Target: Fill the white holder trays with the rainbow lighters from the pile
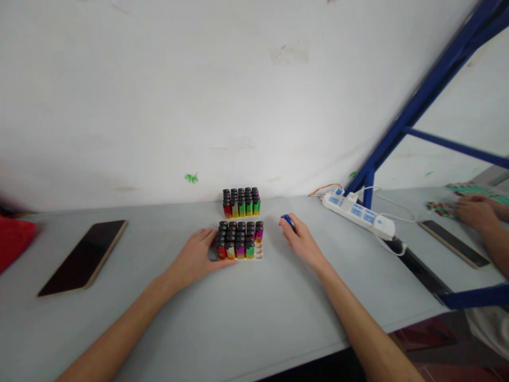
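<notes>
Lighters with black tops and coloured bodies stand in rows in a pale tray (pixel 258 251), whose right column shows bare slots at the front. My left hand (pixel 196 254) rests against the tray's left side and front corner, thumb along the front edge, fingers apart. To the right of the tray, my right hand (pixel 297 236) is closed around a blue lighter (pixel 288 220), held just above the table. Behind the tray, near the wall, stands a second block of lighters (pixel 242 203).
A dark flat panel (pixel 83 257) lies at the left, beside a red item (pixel 14 239). A white power strip (pixel 358 213) with cables sits right, by a blue metal frame (pixel 413 101). Beyond it are another person's hands (pixel 477 209) and another dark panel (pixel 453 243).
</notes>
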`<state>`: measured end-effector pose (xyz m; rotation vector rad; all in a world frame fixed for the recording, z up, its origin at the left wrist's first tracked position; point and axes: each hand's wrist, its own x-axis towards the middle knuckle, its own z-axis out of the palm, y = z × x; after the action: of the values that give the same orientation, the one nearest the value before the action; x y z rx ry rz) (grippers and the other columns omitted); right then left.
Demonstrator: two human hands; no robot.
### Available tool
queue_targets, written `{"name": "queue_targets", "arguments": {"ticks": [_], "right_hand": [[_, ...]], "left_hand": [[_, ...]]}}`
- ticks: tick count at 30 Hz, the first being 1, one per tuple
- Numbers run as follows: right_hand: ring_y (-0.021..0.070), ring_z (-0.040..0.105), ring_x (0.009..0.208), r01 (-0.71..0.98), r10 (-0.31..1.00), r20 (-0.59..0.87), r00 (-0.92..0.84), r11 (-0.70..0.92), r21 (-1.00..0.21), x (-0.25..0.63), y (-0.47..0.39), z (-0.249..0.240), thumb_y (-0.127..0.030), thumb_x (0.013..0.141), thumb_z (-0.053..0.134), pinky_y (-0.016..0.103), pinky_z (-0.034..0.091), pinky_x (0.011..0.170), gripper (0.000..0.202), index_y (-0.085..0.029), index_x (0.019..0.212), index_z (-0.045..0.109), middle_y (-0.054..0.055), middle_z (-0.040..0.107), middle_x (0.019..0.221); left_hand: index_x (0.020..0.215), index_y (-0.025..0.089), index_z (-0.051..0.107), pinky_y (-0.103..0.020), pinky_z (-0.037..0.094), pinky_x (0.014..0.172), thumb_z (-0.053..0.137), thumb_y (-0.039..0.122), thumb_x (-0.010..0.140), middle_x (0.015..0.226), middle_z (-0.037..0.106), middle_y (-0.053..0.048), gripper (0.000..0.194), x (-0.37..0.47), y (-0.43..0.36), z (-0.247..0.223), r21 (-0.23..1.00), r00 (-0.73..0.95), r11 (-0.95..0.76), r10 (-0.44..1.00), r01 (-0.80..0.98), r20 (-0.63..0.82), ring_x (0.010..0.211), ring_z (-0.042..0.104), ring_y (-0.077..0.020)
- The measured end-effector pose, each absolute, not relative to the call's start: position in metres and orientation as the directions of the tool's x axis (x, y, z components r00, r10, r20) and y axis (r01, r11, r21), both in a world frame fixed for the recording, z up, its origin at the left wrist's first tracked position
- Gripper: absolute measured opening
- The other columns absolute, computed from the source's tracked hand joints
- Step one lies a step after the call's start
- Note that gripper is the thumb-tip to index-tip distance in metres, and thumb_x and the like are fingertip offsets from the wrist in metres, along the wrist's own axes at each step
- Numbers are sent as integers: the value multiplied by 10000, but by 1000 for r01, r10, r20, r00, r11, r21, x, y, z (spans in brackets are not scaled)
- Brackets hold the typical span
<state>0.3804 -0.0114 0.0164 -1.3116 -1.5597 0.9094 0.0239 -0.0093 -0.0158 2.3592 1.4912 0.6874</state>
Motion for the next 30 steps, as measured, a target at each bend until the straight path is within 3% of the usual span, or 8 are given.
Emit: {"name": "queue_targets", "arguments": {"ticks": [4, 7, 10, 13, 16, 21, 26, 30], "right_hand": [[178, 439, 673, 391, 986, 166, -8, 156, -907, 362, -17, 21, -976, 1038, 531, 319, 353, 632, 743, -300, 736, 473, -41, 457, 664], [158, 338, 678, 411, 985, 173, 10, 154, -899, 356, -22, 24, -899, 1021, 551, 327, 281, 635, 709, -313, 677, 347, -47, 338, 660], [153, 308, 673, 413, 985, 171, 16, 149, -898, 354, -24, 23, -774, 996, 551, 330, 248, 631, 603, -318, 676, 322, -45, 308, 662], [157, 341, 667, 420, 985, 172, -3, 157, -894, 352, -22, 19, -698, 983, 523, 323, 260, 630, 517, -315, 680, 352, -42, 347, 656], [163, 369, 668, 443, 983, 184, -3, 166, -881, 351, -22, 17, -721, 1008, 510, 320, 287, 636, 531, -316, 697, 364, -46, 376, 658], [206, 559, 709, 464, 972, 213, -99, 234, -854, 355, -28, 24, -721, 1185, 454, 331, 453, 704, 500, -305, 915, 523, -36, 576, 736], [291, 722, 1011, 634, 897, 382, -225, 432, -642, 362, -27, 26, -612, 1277, 417, 413, 596, 960, 485, -292, 960, 596, 110, 770, 1022], [257, 701, 822, 663, 908, 312, -280, 417, -621, 368, -27, 22, -627, 1292, 426, 366, 572, 824, 538, -292, 898, 576, 63, 742, 860]], "left_hand": [[1447, 247, 830, -657, 612, 1322, 950, 887, 848, 1486, 889, -187, 885, 23, -9, -17, 454, 356, -433, 901, 779, 248, 1434, 810, -498], [1397, 261, 840, -643, 609, 1325, 939, 878, 869, 1430, 904, -165, 818, 24, -9, -15, 452, 369, -441, 897, 776, 242, 1390, 827, -476], [1363, 261, 842, -645, 604, 1328, 942, 873, 870, 1438, 901, -165, 792, 24, -9, -14, 455, 369, -436, 900, 776, 233, 1384, 828, -473], [1370, 259, 841, -663, 602, 1327, 955, 879, 846, 1481, 889, -177, 820, 24, -9, -15, 463, 356, -424, 906, 778, 231, 1413, 817, -491], [1405, 262, 836, -669, 597, 1331, 952, 880, 845, 1483, 889, -173, 842, 24, -9, -15, 478, 352, -427, 904, 767, 243, 1430, 810, -494], [1347, 248, 852, -659, 653, 1251, 943, 884, 856, 1423, 904, -189, 808, 26, -9, -13, 484, 360, -431, 902, 761, 237, 1368, 831, -497], [1374, 245, 839, -657, 616, 1311, 972, 859, 844, 1493, 885, -186, 822, 25, -10, -14, 473, 349, -421, 907, 774, 236, 1430, 811, -492], [1404, 246, 835, -637, 633, 1298, 970, 851, 855, 1488, 887, -176, 828, 24, -10, -16, 481, 353, -429, 903, 765, 244, 1416, 821, -481]]}}
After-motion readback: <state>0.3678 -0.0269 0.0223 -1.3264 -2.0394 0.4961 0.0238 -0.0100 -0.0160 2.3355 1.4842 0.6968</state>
